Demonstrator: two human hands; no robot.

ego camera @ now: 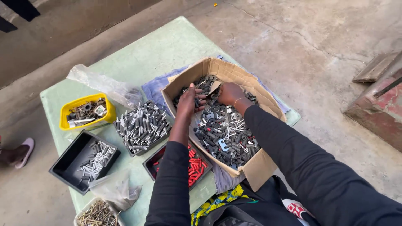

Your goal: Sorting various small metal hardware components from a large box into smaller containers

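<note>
Inside the cardboard box (255, 167) — both hands (187, 103) (229, 93) among dark parts (226, 134).

Outdoor sorting workspace, green table (167, 46) on concrete, trays of hardware (142, 125)

Both arms are covered by long black sleeves of a plain, matte fabric, reaching to the wrists. The left sleeve (171, 184) fits closely and ends at the forearm, cuff slightly pushed back. The right sleeve (310, 167) is looser, with soft folds along its length. A thin, light-coloured bangle (238, 101) circles the right wrist just ahead of the cuff. The left hand (189, 101) and right hand (230, 93) are bare, no gloves. At the lap, patterned cloth (220, 202) in yellow, green and blue shows beneath black fabric carrying a red and white printed patch (296, 208)
</note>
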